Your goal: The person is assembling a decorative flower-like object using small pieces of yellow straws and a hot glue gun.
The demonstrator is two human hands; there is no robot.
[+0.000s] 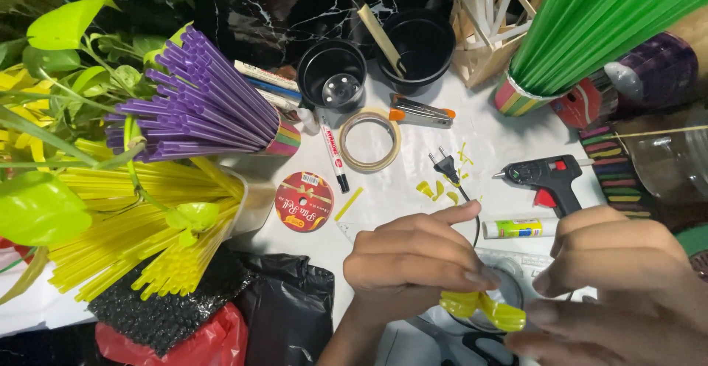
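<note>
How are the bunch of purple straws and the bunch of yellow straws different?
The bunch of purple plastic straws sits in a striped cup and fans up toward the left; the bunch of yellow plastic straws lies lower, fanning down-left from a pale holder. The yellow bunch spreads wider and sits behind green leaves. Both lie tipped over on the white table.

Place: home craft corner, likely hobby table.
Surface: white table (413,189), dark marble-patterned wall behind.
Evidence: bundled purple straws (199,100), yellow straws (140,240), green straws (597,19); glue gun (549,178); tape roll (370,140); potted leafy plant (44,115).
</note>
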